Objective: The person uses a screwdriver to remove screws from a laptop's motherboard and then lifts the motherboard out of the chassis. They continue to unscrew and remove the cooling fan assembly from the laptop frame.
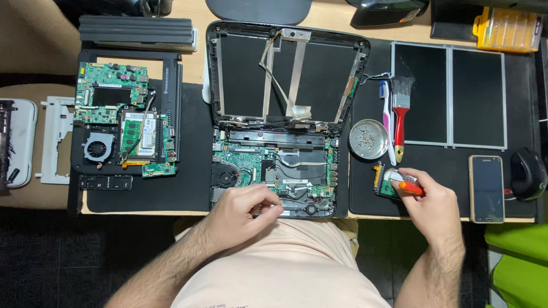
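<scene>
So the opened laptop (274, 171) is sitting mid-table, and the left hand (245, 208) is resting curled on its front edge, pinching something too small to tell. The right hand (431, 202) is gripping an orange screwdriver (411, 187) over a small drive (388, 183), beside a metal dish (368, 138) and brush (401, 111).

I log colours only: opened laptop (274, 171) w/ green board, black shell; 2nd board (117, 122) green, grey fan; mats (188, 188) black; brush (401, 108) red handle, dark bristles; dish (368, 138) silver; screwdriver (411, 188) orange grip in right hand (431, 202); surface (337, 14) pale wood; box (505, 28) yellow.
</scene>
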